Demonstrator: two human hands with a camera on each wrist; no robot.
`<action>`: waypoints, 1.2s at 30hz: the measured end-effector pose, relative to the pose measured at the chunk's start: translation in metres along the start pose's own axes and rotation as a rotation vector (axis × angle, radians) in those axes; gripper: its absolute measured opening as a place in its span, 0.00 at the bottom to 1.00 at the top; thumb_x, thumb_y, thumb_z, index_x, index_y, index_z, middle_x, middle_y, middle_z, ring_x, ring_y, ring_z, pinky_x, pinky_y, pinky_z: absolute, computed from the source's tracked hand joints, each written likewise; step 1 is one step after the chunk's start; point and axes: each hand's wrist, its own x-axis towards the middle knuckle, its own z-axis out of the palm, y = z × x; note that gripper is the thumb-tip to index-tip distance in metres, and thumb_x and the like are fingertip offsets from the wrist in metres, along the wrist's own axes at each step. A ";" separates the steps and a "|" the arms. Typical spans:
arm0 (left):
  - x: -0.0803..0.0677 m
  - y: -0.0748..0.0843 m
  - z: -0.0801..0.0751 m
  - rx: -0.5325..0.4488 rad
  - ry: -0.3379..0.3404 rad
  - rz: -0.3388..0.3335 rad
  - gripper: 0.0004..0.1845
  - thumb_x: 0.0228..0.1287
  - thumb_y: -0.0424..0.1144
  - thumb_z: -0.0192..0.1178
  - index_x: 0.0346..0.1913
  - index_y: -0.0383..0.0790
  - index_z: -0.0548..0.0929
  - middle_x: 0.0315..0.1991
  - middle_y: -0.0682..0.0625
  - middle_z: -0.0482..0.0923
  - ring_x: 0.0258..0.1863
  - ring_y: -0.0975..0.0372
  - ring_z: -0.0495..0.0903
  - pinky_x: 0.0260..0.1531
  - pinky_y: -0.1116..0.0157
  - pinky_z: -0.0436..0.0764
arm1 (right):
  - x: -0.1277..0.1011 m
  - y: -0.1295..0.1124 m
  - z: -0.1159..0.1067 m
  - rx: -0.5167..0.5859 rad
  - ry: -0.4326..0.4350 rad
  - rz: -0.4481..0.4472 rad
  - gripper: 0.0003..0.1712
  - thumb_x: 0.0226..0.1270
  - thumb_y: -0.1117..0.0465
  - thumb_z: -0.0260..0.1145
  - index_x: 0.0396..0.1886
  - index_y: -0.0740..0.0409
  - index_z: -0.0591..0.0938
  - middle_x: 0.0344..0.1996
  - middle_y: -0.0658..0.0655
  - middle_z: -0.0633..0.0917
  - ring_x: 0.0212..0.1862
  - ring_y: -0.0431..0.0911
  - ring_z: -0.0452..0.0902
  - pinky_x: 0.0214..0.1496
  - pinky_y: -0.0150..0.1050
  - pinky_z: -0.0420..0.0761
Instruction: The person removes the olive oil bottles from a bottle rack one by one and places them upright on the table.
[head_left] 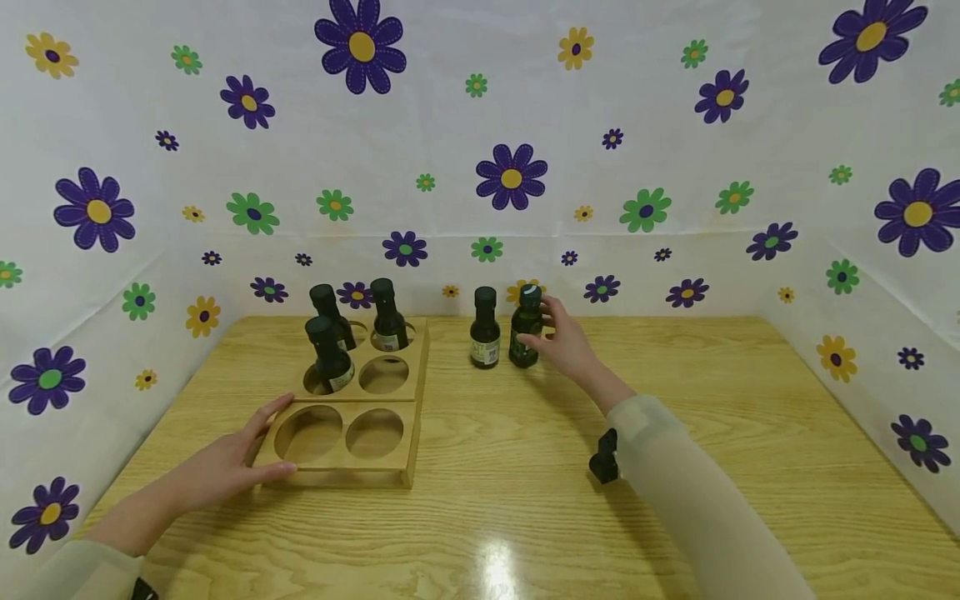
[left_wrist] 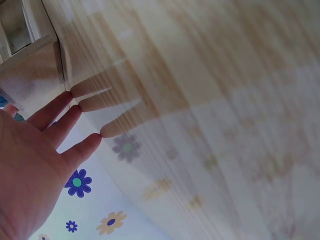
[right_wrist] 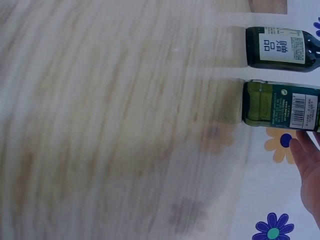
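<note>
- Right of the wooden bottle rack (head_left: 360,402), a green glass bottle (head_left: 525,322) is framed by the right hand (head_left: 567,343); grip closure cannot be told.
- At the rack's left edge, the left hand (head_left: 221,468) is spread wide.

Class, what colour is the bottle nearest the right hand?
The bottle is green, clearest in the right wrist view.

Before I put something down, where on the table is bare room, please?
Bare table lies between the rack and the left bottle outside it, and right of the right sleeve. Crowded: the rack's rear, where bottles occupy three of four holes.
</note>
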 end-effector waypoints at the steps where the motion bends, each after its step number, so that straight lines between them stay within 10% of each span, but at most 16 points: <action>1: 0.000 0.000 0.000 0.000 0.000 0.001 0.50 0.65 0.53 0.62 0.78 0.56 0.39 0.64 0.24 0.64 0.62 0.31 0.64 0.46 0.35 0.71 | -0.001 -0.001 -0.001 0.012 0.004 0.000 0.43 0.66 0.59 0.69 0.73 0.62 0.56 0.66 0.69 0.67 0.64 0.63 0.68 0.61 0.55 0.70; 21: 0.000 0.001 -0.001 -0.004 0.000 -0.004 0.50 0.65 0.54 0.63 0.78 0.56 0.39 0.64 0.24 0.64 0.62 0.31 0.64 0.47 0.34 0.70 | -0.014 -0.039 -0.047 0.161 0.179 -0.209 0.39 0.63 0.67 0.70 0.70 0.63 0.62 0.66 0.62 0.70 0.66 0.55 0.66 0.63 0.54 0.67; 36: -0.001 0.006 -0.001 -0.004 0.005 0.005 0.50 0.65 0.53 0.63 0.78 0.55 0.39 0.64 0.24 0.63 0.62 0.31 0.64 0.46 0.35 0.71 | -0.034 -0.113 -0.032 0.183 0.049 -0.317 0.37 0.62 0.72 0.68 0.68 0.70 0.62 0.65 0.68 0.68 0.66 0.59 0.65 0.64 0.57 0.65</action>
